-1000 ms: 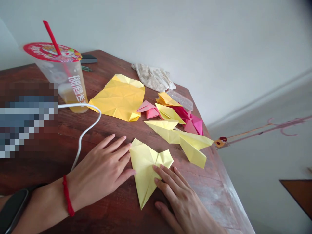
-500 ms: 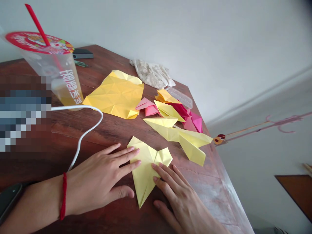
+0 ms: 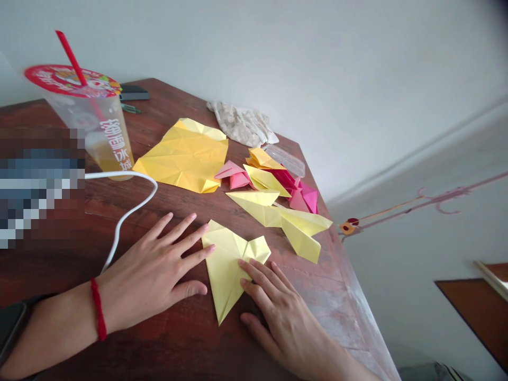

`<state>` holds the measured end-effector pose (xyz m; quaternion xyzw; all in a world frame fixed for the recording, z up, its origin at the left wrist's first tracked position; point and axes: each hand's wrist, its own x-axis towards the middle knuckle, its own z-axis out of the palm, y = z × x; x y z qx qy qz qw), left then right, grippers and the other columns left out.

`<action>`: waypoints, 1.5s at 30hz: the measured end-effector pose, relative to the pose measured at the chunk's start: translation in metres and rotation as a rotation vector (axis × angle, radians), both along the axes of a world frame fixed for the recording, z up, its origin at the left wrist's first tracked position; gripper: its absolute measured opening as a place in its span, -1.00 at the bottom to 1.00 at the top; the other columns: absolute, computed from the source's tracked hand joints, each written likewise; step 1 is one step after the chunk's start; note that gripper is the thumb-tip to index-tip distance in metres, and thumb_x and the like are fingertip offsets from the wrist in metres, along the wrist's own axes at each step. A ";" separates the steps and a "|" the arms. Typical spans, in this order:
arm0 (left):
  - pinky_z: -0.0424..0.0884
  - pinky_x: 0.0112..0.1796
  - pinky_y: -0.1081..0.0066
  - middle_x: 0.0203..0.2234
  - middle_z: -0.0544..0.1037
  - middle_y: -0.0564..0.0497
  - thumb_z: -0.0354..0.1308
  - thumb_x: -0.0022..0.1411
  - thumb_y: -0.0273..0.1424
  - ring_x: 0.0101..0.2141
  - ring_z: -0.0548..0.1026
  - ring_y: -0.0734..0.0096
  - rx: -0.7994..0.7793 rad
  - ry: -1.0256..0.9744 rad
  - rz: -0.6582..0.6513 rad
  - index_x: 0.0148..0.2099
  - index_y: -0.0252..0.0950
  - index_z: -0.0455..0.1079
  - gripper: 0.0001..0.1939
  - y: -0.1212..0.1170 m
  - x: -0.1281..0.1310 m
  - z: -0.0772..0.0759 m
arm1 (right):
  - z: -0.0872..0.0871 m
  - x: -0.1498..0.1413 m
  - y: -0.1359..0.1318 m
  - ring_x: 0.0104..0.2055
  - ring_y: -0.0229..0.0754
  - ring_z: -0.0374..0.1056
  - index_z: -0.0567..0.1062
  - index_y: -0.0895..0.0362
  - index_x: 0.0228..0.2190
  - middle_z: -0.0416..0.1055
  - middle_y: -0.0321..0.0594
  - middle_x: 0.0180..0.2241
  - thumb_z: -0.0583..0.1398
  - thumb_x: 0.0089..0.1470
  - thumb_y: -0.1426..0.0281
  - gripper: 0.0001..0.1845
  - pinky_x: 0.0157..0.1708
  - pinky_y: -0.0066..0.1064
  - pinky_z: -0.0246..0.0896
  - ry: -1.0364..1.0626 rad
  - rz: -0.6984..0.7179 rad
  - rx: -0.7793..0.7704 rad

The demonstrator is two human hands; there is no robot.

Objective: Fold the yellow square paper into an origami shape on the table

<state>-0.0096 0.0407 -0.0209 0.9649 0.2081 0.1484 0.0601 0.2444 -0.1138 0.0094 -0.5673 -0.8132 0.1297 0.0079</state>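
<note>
A pale yellow sheet of origami paper, folded to a point toward me, lies flat on the wooden table. My left hand is spread out beside its left edge, with fingertips touching the paper. On the right side, my right hand rests with its fingers stretched over the paper, pressing near the centre crease. Part of the right side is hidden under those fingers. Just beyond lies another folded pale yellow paper piece.
A creased orange-yellow sheet lies behind, with pink folded papers and a clear plastic case farther right. A drink cup with a red straw stands at left, near a white cable. A crumpled cloth sits by the wall.
My left hand's fingers have spread wider and drawn partly off the paper's left side. My right hand stays on the paper. The whole view has shifted slightly.
</note>
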 end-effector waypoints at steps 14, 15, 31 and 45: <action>0.21 0.27 0.22 0.15 0.55 -0.05 0.08 0.42 -0.01 0.17 0.47 0.16 -0.113 -0.077 -0.428 0.19 -0.17 0.49 -0.52 -0.047 -0.006 0.017 | -0.002 -0.004 -0.003 0.43 0.10 0.07 0.35 0.14 0.18 0.15 0.01 0.39 0.15 0.27 0.39 -0.54 0.35 0.17 0.09 0.014 -0.009 0.050; 0.22 0.26 0.23 0.11 0.58 -0.06 0.06 0.45 -0.07 0.14 0.50 0.18 -0.115 -0.120 -0.391 0.15 -0.21 0.52 -0.56 -0.052 -0.002 0.017 | -0.002 -0.004 -0.003 0.43 0.10 0.07 0.35 0.14 0.18 0.15 0.01 0.39 0.15 0.27 0.39 -0.54 0.35 0.17 0.09 0.017 -0.008 0.053; 0.06 0.33 0.12 0.36 0.28 -0.07 0.24 0.33 -0.14 0.36 0.20 0.06 -0.101 0.069 -0.186 0.39 -0.17 0.25 -0.35 -0.087 0.002 0.007 | 0.000 -0.004 -0.007 0.41 0.04 0.11 0.36 0.12 0.17 0.22 0.00 0.36 0.15 0.31 0.30 -0.56 0.38 0.12 0.00 0.072 -0.035 0.080; 0.32 0.09 0.18 0.01 0.63 0.00 0.08 0.45 -0.35 0.04 0.49 0.19 -0.119 -0.308 -0.085 0.04 -0.21 0.55 -0.75 -0.087 0.022 -0.012 | -0.013 0.004 -0.009 0.38 0.07 0.17 0.44 0.07 0.14 0.25 -0.02 0.33 0.18 0.29 0.33 -0.59 0.38 0.10 0.02 0.175 -0.026 0.161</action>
